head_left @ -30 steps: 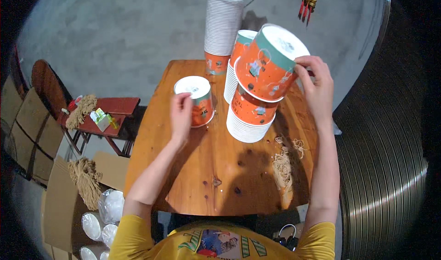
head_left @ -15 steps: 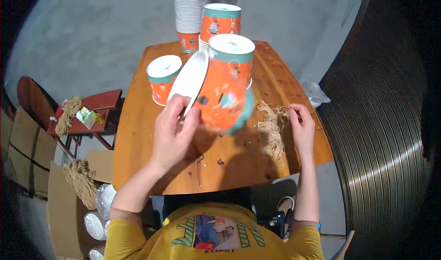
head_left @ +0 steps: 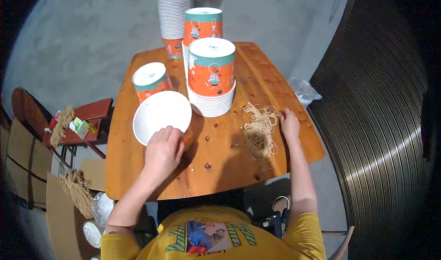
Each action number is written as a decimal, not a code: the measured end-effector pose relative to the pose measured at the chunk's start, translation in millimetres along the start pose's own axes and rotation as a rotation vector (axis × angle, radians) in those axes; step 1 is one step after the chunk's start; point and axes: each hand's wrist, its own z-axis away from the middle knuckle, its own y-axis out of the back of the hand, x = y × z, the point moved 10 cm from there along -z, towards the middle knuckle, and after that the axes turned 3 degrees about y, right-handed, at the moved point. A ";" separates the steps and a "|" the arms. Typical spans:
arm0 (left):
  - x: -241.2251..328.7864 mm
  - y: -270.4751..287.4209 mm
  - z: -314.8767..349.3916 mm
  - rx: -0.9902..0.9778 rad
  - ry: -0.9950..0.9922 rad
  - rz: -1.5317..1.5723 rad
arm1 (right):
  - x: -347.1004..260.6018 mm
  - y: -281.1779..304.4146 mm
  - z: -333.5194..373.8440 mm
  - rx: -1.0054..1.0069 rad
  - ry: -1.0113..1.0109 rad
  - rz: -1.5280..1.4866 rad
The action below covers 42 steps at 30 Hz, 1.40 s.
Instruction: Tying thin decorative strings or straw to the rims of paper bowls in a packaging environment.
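Observation:
My left hand (head_left: 163, 152) is closed on the near rim of an orange and green paper bucket, tilted so its white inside (head_left: 161, 113) shows. Most of the bucket's outer wall is hidden. My right hand (head_left: 290, 127) is at the right edge of a loose tangle of beige twine (head_left: 259, 133) on the table. Its fingers are curled together, and a few strands run up to the fingertips. Just beyond the tilted bucket stands an upside-down paper bucket (head_left: 151, 78). To its right is a nested stack of upside-down buckets (head_left: 212, 78).
Behind stand another upside-down stack (head_left: 203, 25) and a tall white-rimmed stack (head_left: 174, 16) on the wooden table (head_left: 220, 168). Left are a red bench (head_left: 94, 110), hanks of beige twine (head_left: 76, 191) and a cardboard box (head_left: 62, 214). A ribbed metal sheet (head_left: 381, 122) curves along the right.
The bucket in my left hand has swung left and down, its open mouth now turned up towards me. My right hand remains by the twine. The whole view has shifted slightly.

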 end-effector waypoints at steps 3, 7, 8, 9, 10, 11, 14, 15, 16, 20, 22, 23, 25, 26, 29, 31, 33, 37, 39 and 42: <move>3.7 -2.9 -2.4 -0.001 -0.029 -0.018 | 8.0 -9.6 -10.8 -0.007 0.041 0.087; 7.5 -5.8 -5.8 -0.006 -0.047 -0.010 | 27.1 -12.7 -25.0 -0.029 -0.084 -0.211; 6.9 -6.7 -6.5 -0.007 -0.043 -0.012 | 23.3 -8.6 -31.1 -0.010 -0.083 -0.381; 7.2 -6.9 -6.1 -0.010 -0.043 -0.019 | 14.1 -0.2 -37.2 0.004 -0.080 -0.553; 7.6 -7.2 -5.9 -0.013 -0.044 -0.026 | 2.5 7.2 -43.7 0.007 -0.063 -0.674; 6.4 -7.1 -5.2 -0.017 -0.038 -0.028 | -13.3 23.0 -47.0 0.030 -0.022 -0.652; 4.3 -19.3 -8.3 -0.122 0.007 -0.002 | -30.3 58.0 -51.6 0.015 -0.009 -0.592; 7.6 -13.9 -12.3 -0.063 0.002 -0.008 | -44.7 65.6 -50.5 -0.027 0.003 -0.709; 11.6 -9.4 -16.2 -0.003 -0.004 -0.013 | -60.2 73.0 -48.6 -0.068 0.015 -0.825; 28.1 -1.9 -35.6 0.056 0.044 0.375 | -183.4 99.0 -11.6 -0.285 0.225 -1.035; 43.2 -19.9 -48.4 -0.098 0.234 0.837 | -225.7 93.7 13.2 -0.413 0.314 -1.174; 44.9 -26.9 -49.3 -0.120 0.253 0.939 | -248.4 88.7 29.3 -0.543 0.316 -1.269; 37.7 -36.3 -48.5 -0.074 0.333 1.103 | -276.1 99.3 48.1 -0.395 0.390 -0.995; 33.6 -39.7 -45.4 -0.068 0.339 1.095 | -279.7 107.4 52.1 -0.227 0.558 -0.920; 27.2 -69.2 -27.1 -0.195 0.461 1.522 | -273.0 67.8 66.8 -0.546 0.314 -1.282; 14.7 -68.5 -18.4 -0.185 0.538 1.478 | -271.3 51.0 73.4 -0.620 0.271 -1.297; 2.5 -72.8 -12.6 -0.178 0.639 1.455 | -254.9 42.0 70.6 -0.588 0.118 -1.374; -2.2 -74.2 -4.7 -0.153 0.700 1.439 | -245.6 23.5 76.5 -0.373 0.617 -1.397; -6.4 -73.7 6.2 -0.124 0.725 1.458 | -245.3 -12.0 87.3 -0.780 0.284 -1.228; 2.1 -70.6 11.1 -0.180 0.693 1.414 | -211.8 13.7 71.6 -0.228 0.448 -1.118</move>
